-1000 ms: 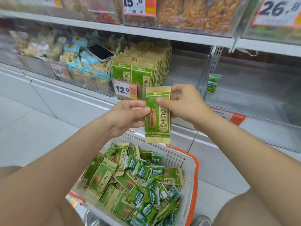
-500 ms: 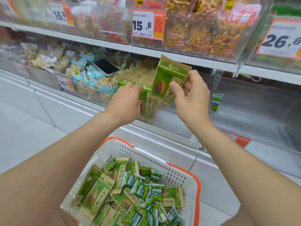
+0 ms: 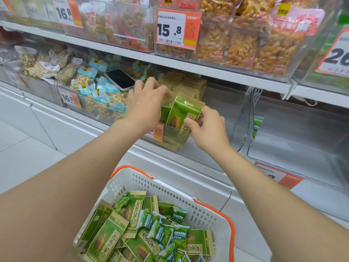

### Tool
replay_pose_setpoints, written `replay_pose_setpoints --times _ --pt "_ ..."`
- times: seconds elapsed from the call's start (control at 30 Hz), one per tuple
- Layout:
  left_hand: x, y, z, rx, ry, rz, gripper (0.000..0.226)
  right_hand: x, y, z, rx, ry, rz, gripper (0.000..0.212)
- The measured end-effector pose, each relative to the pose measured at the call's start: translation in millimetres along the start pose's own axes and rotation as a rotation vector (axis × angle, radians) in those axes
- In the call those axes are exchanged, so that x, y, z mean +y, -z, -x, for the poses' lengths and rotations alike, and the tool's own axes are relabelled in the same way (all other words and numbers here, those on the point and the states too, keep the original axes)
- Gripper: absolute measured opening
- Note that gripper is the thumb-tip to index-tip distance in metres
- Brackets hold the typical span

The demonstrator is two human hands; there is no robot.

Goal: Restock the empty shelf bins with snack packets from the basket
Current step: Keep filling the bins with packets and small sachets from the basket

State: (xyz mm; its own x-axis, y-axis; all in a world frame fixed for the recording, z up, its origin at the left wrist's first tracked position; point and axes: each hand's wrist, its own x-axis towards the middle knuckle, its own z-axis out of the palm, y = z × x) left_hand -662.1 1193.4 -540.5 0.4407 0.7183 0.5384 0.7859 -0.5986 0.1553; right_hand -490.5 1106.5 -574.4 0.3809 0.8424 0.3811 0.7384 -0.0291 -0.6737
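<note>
Packet (image 3: 181, 113) pinched in right hand (image 3: 209, 131); left hand (image 3: 145, 108) rests on binned row (image 3: 190, 85); tag (image 3: 176, 28) reads 15.8.

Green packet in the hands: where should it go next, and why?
Probably slide the green packet down in front of the row. The right hand pinches it, half inside the bin, while the left hand rests on the row.

A green-and-tan sunflower-seed packet (image 3: 181, 115) leans tilted at the front of a clear shelf bin (image 3: 207, 159), pinched by the right hand (image 3: 207, 133), against a row of upright matching packets (image 3: 190, 87). Below it, the white basket (image 3: 170, 188) (orange handles) holds jumbled green snack packets (image 3: 136, 210).
</note>
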Motion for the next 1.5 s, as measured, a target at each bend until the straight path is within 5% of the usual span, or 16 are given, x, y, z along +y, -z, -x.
replay_pose_setpoints --times 0.3,0.47,0.7,0.93,1.17,1.5 --pt "-1 -6 -25 0.051 0.05 0.025 0.014 -8 1 -11 -0.251 0.056 0.171 0.012" --pt "-2 -6 -33 0.085 0.123 0.148 0.014 -5 -6 -10 -0.058 0.028 0.066 0.007" --pt "-10 3 -34 -0.008 0.092 0.215 0.014 -11 -5 -17 -0.194 0.026 0.194 0.008" --pt "-24 8 -12 -0.042 0.187 0.227 0.035 -16 -2 -7 -0.051 -0.042 0.139 0.015" --pt "-28 17 3 -0.123 0.038 -0.019 0.002 -22 -10 -5 0.054 -0.027 0.165 0.021" --pt "-20 10 9 -0.192 0.017 -0.111 0.029 -24 -29 -7 0.107 -0.013 0.265 0.049"
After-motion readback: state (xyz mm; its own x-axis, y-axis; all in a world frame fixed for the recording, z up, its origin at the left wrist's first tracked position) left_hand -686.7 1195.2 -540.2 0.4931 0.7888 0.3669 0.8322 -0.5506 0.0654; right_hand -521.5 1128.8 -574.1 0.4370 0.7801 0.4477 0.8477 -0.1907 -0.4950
